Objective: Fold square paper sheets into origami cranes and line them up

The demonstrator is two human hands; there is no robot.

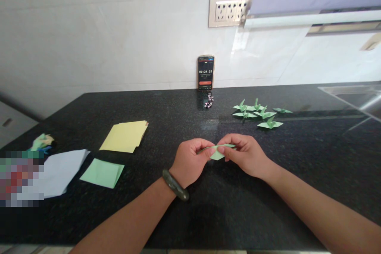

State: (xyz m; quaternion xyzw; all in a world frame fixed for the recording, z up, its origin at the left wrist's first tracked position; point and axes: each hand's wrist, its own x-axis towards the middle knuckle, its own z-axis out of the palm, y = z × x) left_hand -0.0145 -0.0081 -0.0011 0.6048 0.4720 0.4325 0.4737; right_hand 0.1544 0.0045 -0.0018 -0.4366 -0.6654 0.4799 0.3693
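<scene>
Between my two hands is a small piece of folded green paper [217,155], held above the dark countertop. My left hand [193,158], with a dark green bangle [175,185] on its wrist, pinches the paper's left side between thumb and fingers. From the other side my right hand [244,154] pinches it too, its thumb lying close to the left thumb. Parts of the paper are hidden behind the fingers. Beyond my right hand sit several green folded paper cranes [270,123] in a loose group.
A phone [206,73] showing a timer leans on the wall, with a beaded strap [209,100] before it. To the left lie yellow paper [123,137], a green sheet [102,173], white paper [66,170] and crumpled scraps [42,143]. A sink edge [342,97] is at far right.
</scene>
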